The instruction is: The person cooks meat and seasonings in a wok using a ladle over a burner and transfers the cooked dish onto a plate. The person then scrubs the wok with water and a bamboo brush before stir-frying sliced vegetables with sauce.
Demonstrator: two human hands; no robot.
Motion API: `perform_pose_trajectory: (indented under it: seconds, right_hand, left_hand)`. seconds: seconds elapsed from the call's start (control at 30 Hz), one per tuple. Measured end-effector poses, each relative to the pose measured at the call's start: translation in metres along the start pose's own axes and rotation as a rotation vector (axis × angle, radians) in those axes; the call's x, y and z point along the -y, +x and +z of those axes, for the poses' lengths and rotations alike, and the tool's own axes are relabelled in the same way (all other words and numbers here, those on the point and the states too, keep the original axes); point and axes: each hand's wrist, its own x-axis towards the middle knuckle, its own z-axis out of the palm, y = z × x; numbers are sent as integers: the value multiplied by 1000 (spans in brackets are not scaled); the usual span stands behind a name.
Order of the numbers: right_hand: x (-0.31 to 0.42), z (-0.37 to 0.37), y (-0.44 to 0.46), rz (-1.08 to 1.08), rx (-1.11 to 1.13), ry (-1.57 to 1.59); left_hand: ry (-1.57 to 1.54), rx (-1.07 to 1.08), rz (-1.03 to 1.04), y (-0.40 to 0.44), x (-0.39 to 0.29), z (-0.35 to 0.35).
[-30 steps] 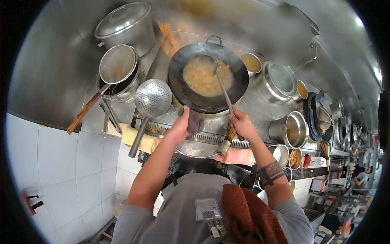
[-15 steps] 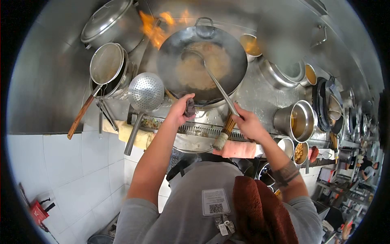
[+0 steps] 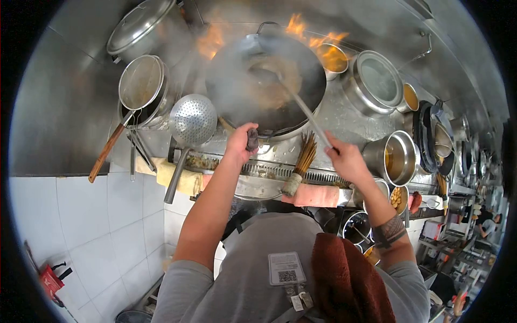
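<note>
A large dark wok (image 3: 309,99) sits on the burner with steam and flames about its far rim. My left hand (image 3: 241,142) is closed on a dark folded cloth (image 3: 252,140) at the wok's near edge; the wok handle beneath it is hidden. My right hand (image 3: 347,161) wraps round the end of a long-handled ladle (image 3: 308,113), whose bowl is down in the wok, blurred by smoke. Light brown food (image 3: 277,94) shows faintly there. Just left of my right hand stands a bamboo brush (image 3: 305,156).
A perforated skimmer (image 3: 193,121) and a mesh strainer (image 3: 141,83) rest on the left, by a lidded pot (image 3: 142,27). Flames lick near a small pot (image 3: 332,58) at the back right. More metal pots (image 3: 399,159) stand right. Folded towels (image 3: 318,195) line the front edge.
Smoke over the wok has thickened and flames have spread to the right of its far rim. My right hand has moved right with the ladle handle. My left hand has barely moved.
</note>
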Motion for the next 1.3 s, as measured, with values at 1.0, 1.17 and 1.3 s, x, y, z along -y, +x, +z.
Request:
perform_pose_trajectory:
  seconds: [1.0, 1.17, 1.3]
  right_hand:
    - [36, -49, -104, -14, -102, -157]
    - [31, -42, -91, 50, 68, -366]
    - [15, 2, -29, -16, -65, -250]
  left_hand:
    - [-47, 43, 61, -5, 7, 0]
    - [-45, 95, 93, -3, 9, 0]
    - [-31, -34, 113, -15, 8, 13]
